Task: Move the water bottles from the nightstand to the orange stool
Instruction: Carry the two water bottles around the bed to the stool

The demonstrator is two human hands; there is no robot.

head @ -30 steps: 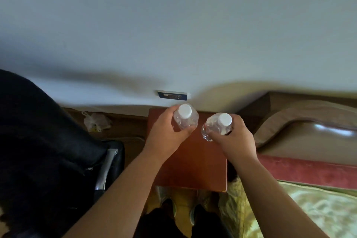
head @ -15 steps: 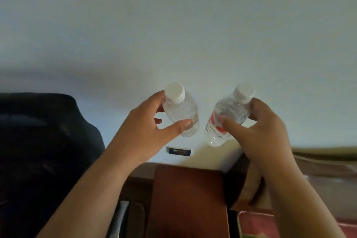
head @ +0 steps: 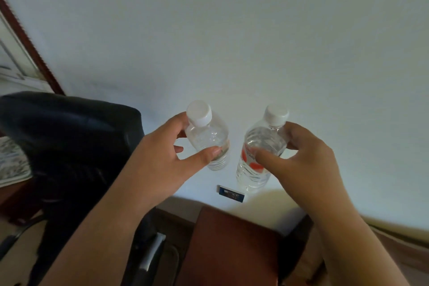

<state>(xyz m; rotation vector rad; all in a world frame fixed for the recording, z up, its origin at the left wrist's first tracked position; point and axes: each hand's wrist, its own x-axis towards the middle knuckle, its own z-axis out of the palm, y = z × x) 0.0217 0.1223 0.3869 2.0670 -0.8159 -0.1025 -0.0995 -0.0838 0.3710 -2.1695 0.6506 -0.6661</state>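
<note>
Two clear plastic water bottles with white caps hang in the air in front of the white wall. My left hand [head: 162, 158] grips the left water bottle [head: 207, 137] around its body. The right water bottle [head: 260, 153], which carries a red label, is held by my right hand [head: 304, 162]. Below them the reddish-brown nightstand [head: 232, 251] shows its bare top. No orange stool is in view.
A black office chair [head: 69, 146] with a metal armrest [head: 151, 253] stands close on the left. A small dark wall socket [head: 231, 193] sits low on the wall. A brown headboard edge [head: 394, 246] lies at the lower right, a window frame [head: 25, 42] at the upper left.
Both hands have lifted the bottles up off the nightstand, and the view has tilted up and swung left, bringing more of the chair and the window frame into sight.
</note>
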